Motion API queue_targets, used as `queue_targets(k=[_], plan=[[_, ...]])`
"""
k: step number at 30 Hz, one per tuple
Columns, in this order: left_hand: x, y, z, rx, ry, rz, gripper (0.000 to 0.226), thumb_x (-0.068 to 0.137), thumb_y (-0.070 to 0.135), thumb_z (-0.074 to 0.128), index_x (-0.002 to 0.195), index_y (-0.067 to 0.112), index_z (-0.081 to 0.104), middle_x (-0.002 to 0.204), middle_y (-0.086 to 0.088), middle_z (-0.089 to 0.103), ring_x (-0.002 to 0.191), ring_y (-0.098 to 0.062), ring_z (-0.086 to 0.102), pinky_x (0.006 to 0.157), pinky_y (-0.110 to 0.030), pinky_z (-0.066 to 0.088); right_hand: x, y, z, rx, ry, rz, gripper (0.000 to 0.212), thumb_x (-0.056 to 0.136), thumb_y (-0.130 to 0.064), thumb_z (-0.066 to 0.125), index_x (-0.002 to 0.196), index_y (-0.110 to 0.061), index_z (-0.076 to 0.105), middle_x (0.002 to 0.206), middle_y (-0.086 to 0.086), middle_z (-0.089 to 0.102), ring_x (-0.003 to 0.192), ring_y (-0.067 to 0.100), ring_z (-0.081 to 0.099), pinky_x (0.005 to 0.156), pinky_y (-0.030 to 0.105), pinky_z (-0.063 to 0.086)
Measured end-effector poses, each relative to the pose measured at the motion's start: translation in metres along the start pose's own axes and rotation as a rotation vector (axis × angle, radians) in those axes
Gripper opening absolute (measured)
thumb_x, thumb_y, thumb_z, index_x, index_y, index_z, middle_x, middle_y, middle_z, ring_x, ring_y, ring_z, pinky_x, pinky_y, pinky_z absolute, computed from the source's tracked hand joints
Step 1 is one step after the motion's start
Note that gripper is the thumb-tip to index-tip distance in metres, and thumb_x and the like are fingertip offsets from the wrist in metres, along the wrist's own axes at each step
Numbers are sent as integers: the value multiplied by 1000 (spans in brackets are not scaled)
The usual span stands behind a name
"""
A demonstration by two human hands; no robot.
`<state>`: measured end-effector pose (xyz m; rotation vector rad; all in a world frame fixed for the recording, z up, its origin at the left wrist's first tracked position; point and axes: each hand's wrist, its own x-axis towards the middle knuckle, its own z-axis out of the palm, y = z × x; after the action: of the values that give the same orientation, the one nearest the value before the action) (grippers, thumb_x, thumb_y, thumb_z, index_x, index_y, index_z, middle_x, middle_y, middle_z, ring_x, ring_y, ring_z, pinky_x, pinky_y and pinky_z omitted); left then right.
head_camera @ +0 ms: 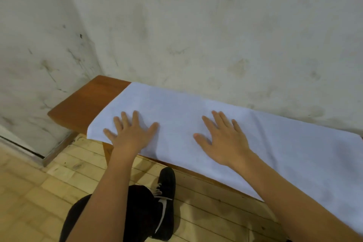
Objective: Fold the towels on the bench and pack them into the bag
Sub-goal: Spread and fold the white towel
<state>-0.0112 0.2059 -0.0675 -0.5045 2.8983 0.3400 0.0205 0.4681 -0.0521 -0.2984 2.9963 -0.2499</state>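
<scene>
A white towel point(176, 108) lies spread flat along the brown wooden bench point(86, 102), and its right end runs out of view. My left hand point(129, 133) presses flat on the towel near its left front corner, fingers spread. My right hand point(222, 139) rests flat on the towel's middle, fingers straight and spread. Neither hand grips the cloth. The towel's front edge hangs slightly over the bench edge. No bag is in view.
The bench stands against a stained pale wall point(196, 25), with a wall corner at the left. Below is a wooden plank floor point(35, 192). My black shoe point(166, 202) and dark trouser leg stand just in front of the bench.
</scene>
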Motion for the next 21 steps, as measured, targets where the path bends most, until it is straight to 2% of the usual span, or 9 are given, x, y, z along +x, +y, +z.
queue_targets(k=[5,10,15,21], plan=[[7,-18,-6,-43,-91,9,118,60,102,17,152,38,-19,160,0,-31,145,-31,-30,109,-68,-18,49,-48,17,0,-28,-110,77,93,-76,13,157,-38,-8,166,-7,-14,152,15,-17,121,51,-11],[7,-27,-10,38,-96,-1,111,67,97,11,153,34,-18,161,-4,-28,148,-31,-24,112,-68,-12,47,-58,35,-9,-7,-112,75,93,-76,9,156,-40,-10,164,-10,-18,150,12,-21,120,49,-16],[3,-31,-13,69,-27,-64,116,71,95,10,156,18,-10,162,-16,-18,149,-35,-19,109,-68,-15,30,-74,38,-4,4,-120,77,92,-74,8,157,-38,-8,165,-7,-18,150,14,-23,120,52,-15],[3,-44,-14,-8,-100,-132,124,69,96,16,154,13,-17,159,-18,-26,147,-33,-26,113,-68,-11,21,-77,36,27,4,-153,74,93,-71,9,158,-37,-6,166,-6,-15,151,15,-19,121,53,-13]])
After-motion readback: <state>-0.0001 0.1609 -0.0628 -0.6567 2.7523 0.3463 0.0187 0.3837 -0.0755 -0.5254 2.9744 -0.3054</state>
